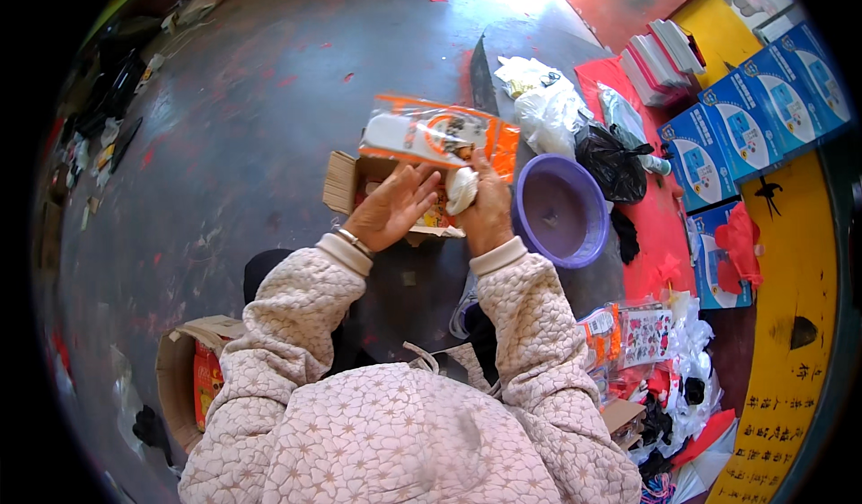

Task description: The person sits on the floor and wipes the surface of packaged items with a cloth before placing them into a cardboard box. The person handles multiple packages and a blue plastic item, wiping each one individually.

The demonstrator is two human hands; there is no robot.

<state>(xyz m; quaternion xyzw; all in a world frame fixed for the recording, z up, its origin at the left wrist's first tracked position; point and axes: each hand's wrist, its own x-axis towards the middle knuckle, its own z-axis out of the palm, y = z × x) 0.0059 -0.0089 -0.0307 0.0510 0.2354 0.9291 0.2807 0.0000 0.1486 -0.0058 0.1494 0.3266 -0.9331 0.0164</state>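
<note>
A flat plastic packet (409,134) with orange edges and a clear window is held up in front of me, over an open cardboard box (339,185). My right hand (490,212) grips its lower right part, with fingers closed. A crumpled white wad (461,192), perhaps cloth or tissue, is also in that hand. My left hand (391,210) is open, palm turned up and inward, fingers stretched just below the packet's lower edge. Red and yellow packs (437,212) show partly inside the box, between my hands.
A purple basin (564,210) stands right of my right hand. Beyond it lie white plastic bags (548,113) and a black bag (612,165) on red sheeting. Blue boxes (754,113) line the right side. Another cardboard box (180,387) sits at my lower left.
</note>
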